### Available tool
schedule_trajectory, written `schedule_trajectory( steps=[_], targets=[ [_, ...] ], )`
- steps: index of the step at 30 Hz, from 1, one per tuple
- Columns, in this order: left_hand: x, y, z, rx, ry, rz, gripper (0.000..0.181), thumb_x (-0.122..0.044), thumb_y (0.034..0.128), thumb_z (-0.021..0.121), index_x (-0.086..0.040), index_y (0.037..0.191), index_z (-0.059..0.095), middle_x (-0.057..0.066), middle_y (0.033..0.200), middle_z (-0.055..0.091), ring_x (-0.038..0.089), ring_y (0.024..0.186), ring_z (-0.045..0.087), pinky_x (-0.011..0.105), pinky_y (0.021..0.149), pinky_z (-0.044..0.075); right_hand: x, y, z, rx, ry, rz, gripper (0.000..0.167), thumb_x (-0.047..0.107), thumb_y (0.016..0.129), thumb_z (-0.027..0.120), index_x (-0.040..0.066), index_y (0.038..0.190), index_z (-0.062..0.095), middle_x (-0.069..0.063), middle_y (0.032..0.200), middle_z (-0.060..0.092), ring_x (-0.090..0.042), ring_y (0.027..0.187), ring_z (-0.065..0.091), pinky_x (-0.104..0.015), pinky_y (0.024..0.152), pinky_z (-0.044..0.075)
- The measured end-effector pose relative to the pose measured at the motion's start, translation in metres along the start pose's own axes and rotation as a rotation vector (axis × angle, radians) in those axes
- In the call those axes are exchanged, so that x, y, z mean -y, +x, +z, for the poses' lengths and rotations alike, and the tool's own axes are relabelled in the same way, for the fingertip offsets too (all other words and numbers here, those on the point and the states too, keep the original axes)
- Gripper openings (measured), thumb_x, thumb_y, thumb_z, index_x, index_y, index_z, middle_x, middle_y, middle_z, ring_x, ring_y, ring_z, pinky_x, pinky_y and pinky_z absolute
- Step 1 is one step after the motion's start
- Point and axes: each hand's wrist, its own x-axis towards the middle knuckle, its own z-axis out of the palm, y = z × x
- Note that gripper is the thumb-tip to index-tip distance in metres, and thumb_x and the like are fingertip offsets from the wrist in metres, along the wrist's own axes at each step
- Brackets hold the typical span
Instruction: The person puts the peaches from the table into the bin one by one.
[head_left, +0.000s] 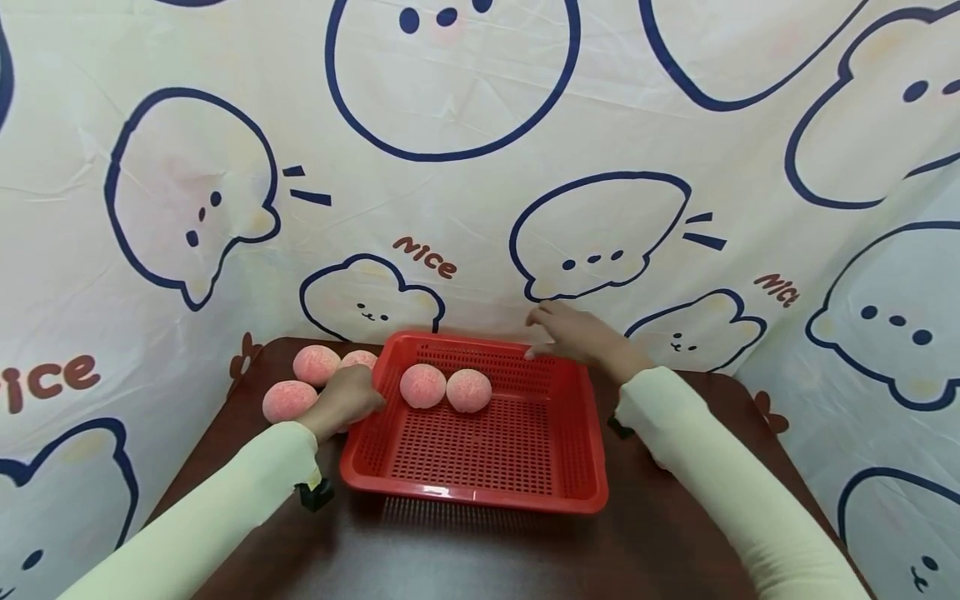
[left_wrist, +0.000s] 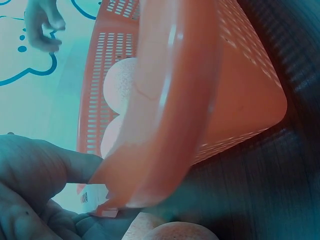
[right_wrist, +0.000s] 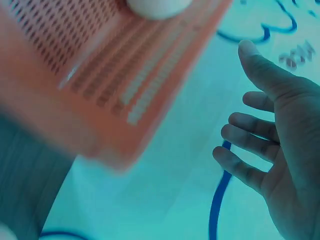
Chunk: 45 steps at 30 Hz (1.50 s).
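Observation:
A red plastic basket (head_left: 480, 497) with perforated walls stands on the table. Two round pink fruits, like peaches (head_left: 423, 387), lie inside it against the left and back. At the basket's left rim (left_wrist: 170, 100), my left hand (head_left: 347, 402) pinches the edge, thumb over it and fingers beneath. Several more peaches (head_left: 289, 402) lie left of the basket, partly covered by that hand. My right hand (head_left: 573, 335) hovers by the back right corner, apart from the rim and holding nothing. Its fingers (right_wrist: 248, 145) are spread and loosely bent in the right wrist view.
The dark brown table (head_left: 420, 558) extends in front of the basket and to both sides. Directly behind it hangs a pale cloth (head_left: 480, 208) with blue cartoon outlines, which also covers the left and right sides.

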Motion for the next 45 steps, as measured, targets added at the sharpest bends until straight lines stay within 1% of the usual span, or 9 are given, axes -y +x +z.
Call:
schedule_trajectory(
  steps=[6, 13, 20, 26, 29, 33, 35, 39, 45],
  targets=[
    [0.0, -0.001, -0.001, 0.001, -0.005, -0.001, 0.031, 0.007, 0.0818, 0.06, 0.009, 0.113, 0.062, 0.023, 0.096, 0.073, 0.03, 0.076, 0.077, 0.044, 0.069, 0.065, -0.05, -0.026, -0.006, -0.004, 0.021, 0.047, 0.054, 0.04, 0.094, 0.073, 0.014, 0.138, 0.057, -0.01, 0.142, 0.057, -0.03, 0.129, 0.057, -0.054, 0.106, 0.052],
    [0.003, -0.001, -0.001, 0.001, -0.011, 0.015, 0.032, 0.005, 0.0817, 0.061, 0.01, 0.113, 0.061, 0.023, 0.096, 0.073, 0.03, 0.075, 0.077, 0.044, 0.067, 0.065, -0.1, -0.055, -0.002, 0.054, 0.108, 0.076, 0.051, 0.03, 0.093, 0.074, 0.009, 0.137, 0.057, -0.014, 0.132, 0.061, -0.028, 0.115, 0.06, -0.05, 0.1, 0.055],
    [0.003, -0.002, -0.001, -0.01, -0.026, 0.036, 0.031, 0.005, 0.0804, 0.06, 0.009, 0.111, 0.063, 0.023, 0.095, 0.073, 0.03, 0.074, 0.077, 0.043, 0.066, 0.065, -0.124, -0.082, 0.0, 0.153, 0.264, 0.248, 0.06, 0.037, 0.091, 0.076, 0.014, 0.143, 0.052, -0.013, 0.14, 0.059, -0.033, 0.127, 0.057, -0.061, 0.107, 0.049],
    [0.004, -0.002, -0.001, -0.006, -0.047, 0.043, 0.032, 0.007, 0.0807, 0.06, 0.01, 0.113, 0.063, 0.025, 0.097, 0.073, 0.033, 0.078, 0.078, 0.044, 0.068, 0.065, -0.136, -0.099, 0.007, 0.235, 0.457, 0.393, 0.062, 0.035, 0.095, 0.07, 0.015, 0.148, 0.045, -0.017, 0.147, 0.051, -0.037, 0.132, 0.051, -0.066, 0.105, 0.047],
    [0.005, -0.003, -0.001, -0.005, -0.053, 0.04, 0.033, 0.006, 0.0811, 0.06, 0.01, 0.114, 0.062, 0.025, 0.098, 0.073, 0.033, 0.078, 0.078, 0.045, 0.068, 0.065, -0.144, -0.1, 0.012, 0.258, 0.39, 0.348, 0.059, 0.027, 0.096, 0.07, 0.01, 0.148, 0.047, -0.02, 0.147, 0.052, -0.04, 0.132, 0.052, -0.067, 0.106, 0.045],
    [0.005, -0.003, -0.002, -0.003, -0.058, 0.034, 0.035, 0.006, 0.0807, 0.06, 0.01, 0.115, 0.061, 0.025, 0.098, 0.073, 0.033, 0.078, 0.078, 0.045, 0.067, 0.065, -0.155, -0.1, 0.019, 0.235, 0.162, 0.176, 0.052, 0.011, 0.091, 0.075, 0.002, 0.139, 0.058, -0.02, 0.135, 0.062, -0.04, 0.126, 0.058, -0.063, 0.107, 0.047],
    [0.005, -0.003, -0.002, -0.002, -0.061, 0.031, 0.035, 0.006, 0.0806, 0.06, 0.01, 0.116, 0.061, 0.025, 0.099, 0.073, 0.033, 0.078, 0.078, 0.045, 0.067, 0.065, -0.16, -0.103, 0.022, 0.242, 0.163, 0.168, 0.052, 0.011, 0.09, 0.075, 0.001, 0.138, 0.059, -0.019, 0.133, 0.064, -0.04, 0.125, 0.059, -0.063, 0.107, 0.047],
    [0.005, -0.003, -0.002, -0.005, -0.049, 0.022, 0.034, 0.006, 0.0812, 0.061, 0.01, 0.115, 0.061, 0.025, 0.098, 0.073, 0.032, 0.077, 0.077, 0.045, 0.067, 0.065, -0.163, -0.11, 0.03, 0.262, 0.262, 0.249, 0.057, 0.016, 0.091, 0.076, 0.003, 0.142, 0.056, -0.018, 0.139, 0.062, -0.04, 0.129, 0.056, -0.064, 0.108, 0.046],
    [0.005, -0.002, -0.001, -0.009, -0.031, 0.015, 0.032, 0.006, 0.0816, 0.06, 0.01, 0.114, 0.061, 0.024, 0.097, 0.072, 0.031, 0.075, 0.077, 0.044, 0.067, 0.065, -0.156, -0.122, 0.044, 0.286, 0.786, 0.587, 0.065, 0.036, 0.09, 0.076, 0.019, 0.147, 0.049, -0.013, 0.145, 0.055, -0.035, 0.129, 0.05, -0.055, 0.102, 0.052]
  ],
)
